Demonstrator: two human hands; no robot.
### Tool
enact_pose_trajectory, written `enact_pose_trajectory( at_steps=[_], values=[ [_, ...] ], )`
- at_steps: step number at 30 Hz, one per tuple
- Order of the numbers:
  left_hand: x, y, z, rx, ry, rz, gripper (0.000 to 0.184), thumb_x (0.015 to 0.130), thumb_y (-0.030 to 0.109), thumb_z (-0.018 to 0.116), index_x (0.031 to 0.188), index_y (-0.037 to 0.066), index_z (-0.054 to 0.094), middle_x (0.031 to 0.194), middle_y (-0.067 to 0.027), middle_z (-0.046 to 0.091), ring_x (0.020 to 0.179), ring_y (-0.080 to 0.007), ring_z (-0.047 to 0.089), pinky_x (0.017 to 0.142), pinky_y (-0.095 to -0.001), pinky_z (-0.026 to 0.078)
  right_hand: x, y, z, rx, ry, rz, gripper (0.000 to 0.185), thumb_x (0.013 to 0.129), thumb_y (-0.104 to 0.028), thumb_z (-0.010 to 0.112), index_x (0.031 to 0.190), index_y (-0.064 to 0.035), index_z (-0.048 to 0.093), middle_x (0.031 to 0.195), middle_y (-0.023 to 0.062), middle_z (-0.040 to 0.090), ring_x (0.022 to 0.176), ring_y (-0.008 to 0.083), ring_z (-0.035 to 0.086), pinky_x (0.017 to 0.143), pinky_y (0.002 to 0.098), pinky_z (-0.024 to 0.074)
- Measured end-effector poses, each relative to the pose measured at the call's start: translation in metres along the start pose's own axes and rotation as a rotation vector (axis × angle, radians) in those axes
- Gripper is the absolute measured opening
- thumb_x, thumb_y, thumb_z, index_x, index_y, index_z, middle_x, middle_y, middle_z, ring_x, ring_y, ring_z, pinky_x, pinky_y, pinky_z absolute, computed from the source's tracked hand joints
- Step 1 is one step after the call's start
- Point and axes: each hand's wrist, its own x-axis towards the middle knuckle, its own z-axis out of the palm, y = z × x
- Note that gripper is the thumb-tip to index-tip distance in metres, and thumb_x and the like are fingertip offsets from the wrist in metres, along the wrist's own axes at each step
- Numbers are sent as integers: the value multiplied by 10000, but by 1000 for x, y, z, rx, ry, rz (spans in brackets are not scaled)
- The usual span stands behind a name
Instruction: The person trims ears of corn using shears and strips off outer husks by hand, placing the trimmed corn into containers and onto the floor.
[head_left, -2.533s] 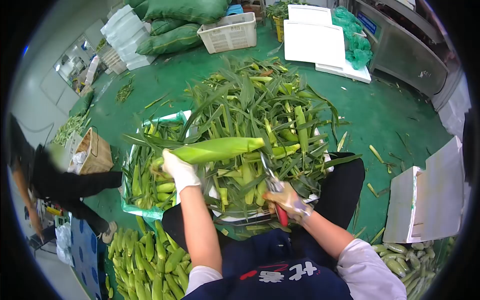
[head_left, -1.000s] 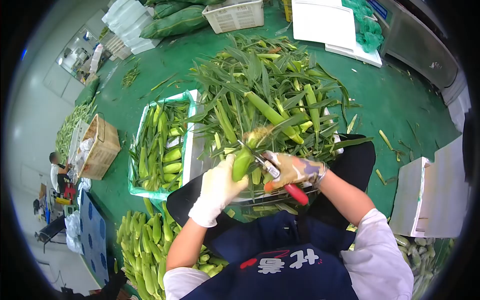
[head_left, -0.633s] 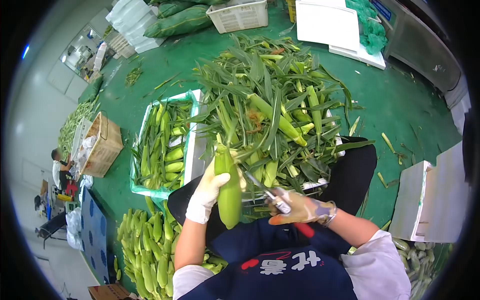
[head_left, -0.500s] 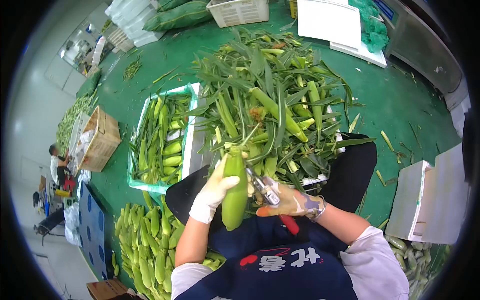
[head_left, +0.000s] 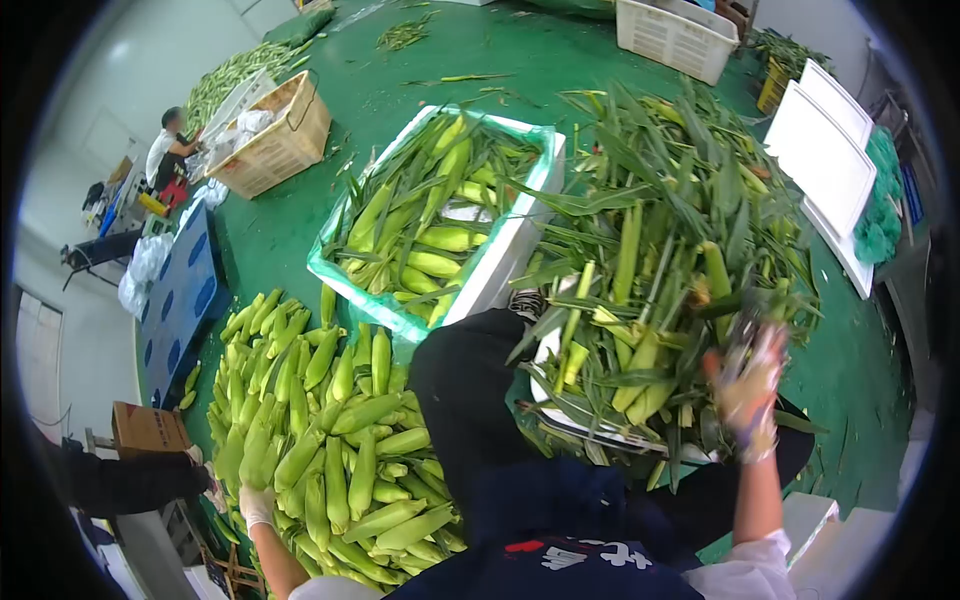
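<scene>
At the lower left, my left hand [head_left: 257,505], in a white glove, is closed around the lower end of a green ear of corn [head_left: 258,445]. The ear lies against the top of a large pile of trimmed corn ears [head_left: 365,475]. On the other side, my right hand [head_left: 752,390], in a stained glove, is blurred by motion. It grips metal pruning shears [head_left: 742,335], also smeared, over the right part of a heap of leafy corn [head_left: 690,220]. The heap rises above a white foam box [head_left: 545,375] between my legs.
A foam box with a green liner [head_left: 545,185] holds corn and leaves. Behind it stand a beige crate [head_left: 275,160] and a seated person [head_left: 168,150]. A blue pallet [head_left: 190,290] leans at the left, near another person's dark sleeve [head_left: 140,485]. White foam lids [head_left: 820,155] stand at the right.
My left hand has carried the ear from in front of me down left to the pile. My right hand has moved right with the shears, over the leafy heap. The view has turned left.
</scene>
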Motion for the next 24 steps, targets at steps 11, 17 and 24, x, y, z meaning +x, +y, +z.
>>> enact_pose_trajectory(
  at_steps=[11, 17, 24],
  values=[
    [42, 509, 40, -420, 391, 1089, 319, 814, 80, 603, 1128, 29, 581, 1072, -180, 606, 949, -375, 607, 809, -429, 502, 89, -26, 119, 62, -329, -227, 590, 696, -362, 732, 1086, 41, 547, 1268, 267, 439, 1145, 431, 427, 975, 512, 343],
    [97, 740, 98, -99, 305, 895, 413, 731, 255, 721, 1029, 5, 583, 967, -190, 635, 889, -364, 649, 777, -431, 534, 143, 36, 157, 97, -291, -221, 564, 740, -176, 625, 1200, 88, 430, 1298, 304, 408, 1146, 481, 418, 977, 556, 326],
    [92, 728, 78, -177, 70, 726, 403, 625, 290, 735, 937, 55, 636, 950, -195, 679, 925, -358, 651, 833, -413, 509, 97, 122, 287, 26, -386, 106, 677, 738, -231, 632, 1311, 37, 391, 1399, 267, 343, 1305, 441, 307, 1109, 499, 228]
  ],
)
